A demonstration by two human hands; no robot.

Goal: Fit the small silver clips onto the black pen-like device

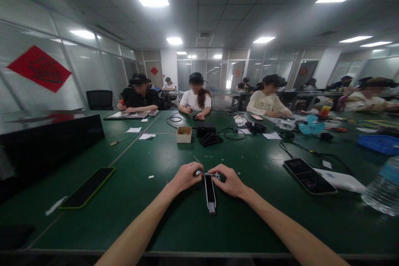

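Note:
A slim tool-like object point(210, 193) with a long black middle, pale edges and a grey end lies on the green table, pointing toward me. I cannot make out its kind. At its far end, my left hand point(187, 176) has its fingers bent into a pinch around a small shiny silver piece point(198, 173). Opposite it, my right hand point(229, 179) pinches another small silver piece point(217, 176) beside the same end. The fingertips of both hands are close together there. Whether these pieces are joined to the slim object is hidden by my fingers.
A green-edged phone point(89, 188) lies left; another phone point(308, 176), a white power bank point(341, 181) and a water bottle point(383, 187) are right. Ahead stand a small box point(183, 135) and a black case point(206, 129). Several people sit across the table; a blue tray point(378, 144) is far right.

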